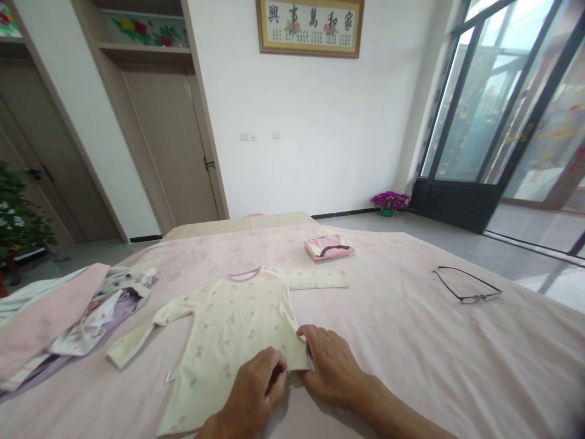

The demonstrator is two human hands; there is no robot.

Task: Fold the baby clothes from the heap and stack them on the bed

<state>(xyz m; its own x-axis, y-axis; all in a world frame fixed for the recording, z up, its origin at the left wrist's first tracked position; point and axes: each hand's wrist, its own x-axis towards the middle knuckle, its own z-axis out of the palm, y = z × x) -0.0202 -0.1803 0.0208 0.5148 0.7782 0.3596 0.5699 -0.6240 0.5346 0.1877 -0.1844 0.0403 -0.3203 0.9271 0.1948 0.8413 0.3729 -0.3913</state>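
A small cream long-sleeved shirt with a faint print and a lilac neckline lies spread on the pink bedsheet, neck away from me. Its left sleeve slants outward with a bend, while the right sleeve lies straight out. My left hand is closed at the bottom hem, fingers curled over the fabric. Around the lower right corner of the shirt my right hand is closed, with fingertips on the side edge and the thumb at the hem. A white tag sticks out at the left side seam. The cloth inside both grasps is hidden.
A heap of clothes lies at the left. Beyond the shirt sits a folded pink garment. Eyeglasses rest on the bedsheet to the right. Purple flowers stand on the floor by the glass door.
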